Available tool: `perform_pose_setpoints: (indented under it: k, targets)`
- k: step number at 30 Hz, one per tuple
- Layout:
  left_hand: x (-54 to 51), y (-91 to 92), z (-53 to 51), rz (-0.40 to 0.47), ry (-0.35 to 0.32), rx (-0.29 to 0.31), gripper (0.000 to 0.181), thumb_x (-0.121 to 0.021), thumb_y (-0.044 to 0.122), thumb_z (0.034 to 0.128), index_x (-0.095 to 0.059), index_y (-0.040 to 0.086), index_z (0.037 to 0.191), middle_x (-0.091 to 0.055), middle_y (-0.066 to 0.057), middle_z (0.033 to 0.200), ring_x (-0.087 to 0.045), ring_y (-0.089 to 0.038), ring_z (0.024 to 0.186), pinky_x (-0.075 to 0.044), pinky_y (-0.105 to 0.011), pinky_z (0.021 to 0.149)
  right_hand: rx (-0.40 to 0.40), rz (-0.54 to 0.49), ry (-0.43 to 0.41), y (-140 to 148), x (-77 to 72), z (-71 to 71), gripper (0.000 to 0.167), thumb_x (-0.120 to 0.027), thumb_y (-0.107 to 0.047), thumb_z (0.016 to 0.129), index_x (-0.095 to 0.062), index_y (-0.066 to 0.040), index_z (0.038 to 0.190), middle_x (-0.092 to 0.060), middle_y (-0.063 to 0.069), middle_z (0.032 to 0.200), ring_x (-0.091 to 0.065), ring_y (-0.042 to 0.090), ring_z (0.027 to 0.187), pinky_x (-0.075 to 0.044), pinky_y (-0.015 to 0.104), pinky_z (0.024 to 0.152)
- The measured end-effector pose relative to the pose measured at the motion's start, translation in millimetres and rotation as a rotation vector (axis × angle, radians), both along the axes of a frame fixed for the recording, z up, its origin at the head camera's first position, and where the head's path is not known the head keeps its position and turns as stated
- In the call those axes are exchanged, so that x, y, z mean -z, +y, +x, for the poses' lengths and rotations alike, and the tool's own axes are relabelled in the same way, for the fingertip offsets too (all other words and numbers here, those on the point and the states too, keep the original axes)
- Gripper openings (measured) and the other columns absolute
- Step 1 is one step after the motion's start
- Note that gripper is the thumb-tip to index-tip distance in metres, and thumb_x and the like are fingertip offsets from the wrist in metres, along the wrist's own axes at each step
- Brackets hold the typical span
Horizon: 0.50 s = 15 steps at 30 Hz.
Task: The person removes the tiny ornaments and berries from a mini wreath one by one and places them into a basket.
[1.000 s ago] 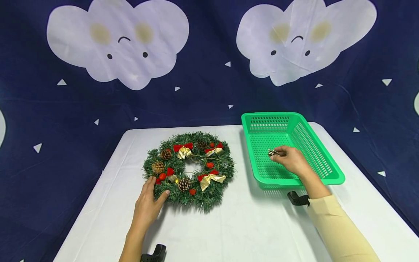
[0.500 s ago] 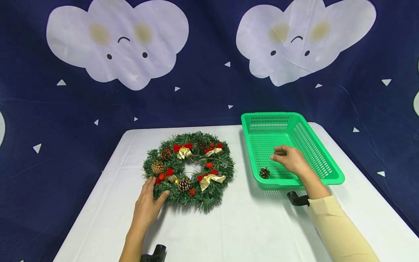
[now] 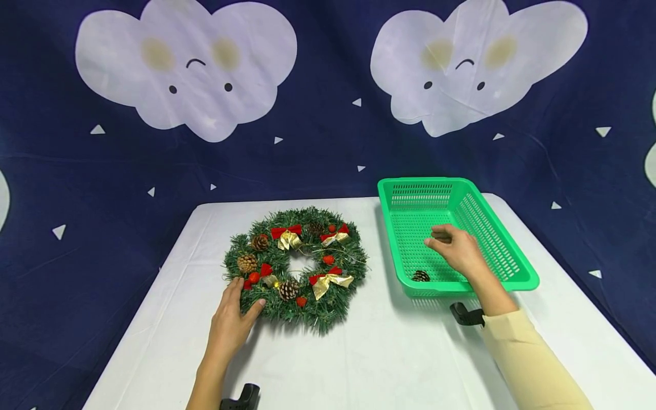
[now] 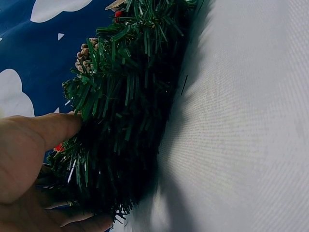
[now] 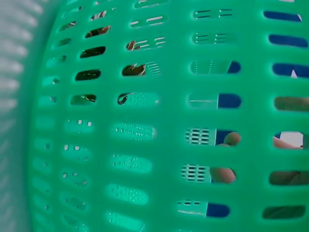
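Pinecone [image 3: 421,276] lay inside the green basket [image 3: 417,222], near its front L corner. Wreath [image 3: 278,257] sat flat on the worktop [image 3: 374,347], L of the basket & well apart from it. R hand [image 3: 458,250] hung over the basket, thumb & fingers bent toward each other w/ a small gap, pinching nothing. L hand [image 3: 230,322] rested at the wreath's near L edge, thumb & fingers spread, prob. just steadying it.

Step in hand, prob.: the put-in of the cone, which looked done bar pulling the R hand out. Next move prob. called for lifting the R hand clear of the rim, then reaching across to the wreath for another piece; couldn't tell which were loose vs. fixed.

Also around: red-&-gold bows [image 3: 330,279], red berries [image 3: 328,259] & more cones [image 3: 288,289] on the wreath; cloud-print backdrop [image 3: 328,85] behind.

In the way: raised basket rim btwn R hand & wreath; bristly greenery might snag. In the R wrist view the basket's slotted wall [image 5: 174,121] hid most stuff, w/ fingertips [image 5: 224,175] showing only thru slots.
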<state>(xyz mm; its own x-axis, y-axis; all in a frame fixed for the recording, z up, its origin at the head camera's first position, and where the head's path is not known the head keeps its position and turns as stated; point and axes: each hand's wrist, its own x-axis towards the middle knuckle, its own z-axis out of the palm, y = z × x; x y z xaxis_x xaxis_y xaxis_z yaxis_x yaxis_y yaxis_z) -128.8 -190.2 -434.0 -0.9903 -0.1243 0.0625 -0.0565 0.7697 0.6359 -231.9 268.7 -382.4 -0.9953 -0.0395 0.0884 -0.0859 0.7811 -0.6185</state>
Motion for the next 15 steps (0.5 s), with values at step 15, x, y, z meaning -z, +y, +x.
perform_pose_setpoints:
  k: [15]
  targets:
    - [-2.8, 0.8, 1.0, -0.001, -0.018, -0.001, 0.076, -0.058, 0.034, 0.0924, -0.021, 0.001, 0.149, -0.017, -0.02, 0.157, -0.027, -0.047, 0.137, -0.027, -0.062, 0.109, 0.008, -0.018, 0.127, -18.6, -4.0, 9.0, 0.058, -0.058, -0.047, 0.09, -0.051, -0.01, 0.134, -0.06, 0.015, 0.129, -0.058, 0.036, 0.116, -0.047, 0.052, 0.092]
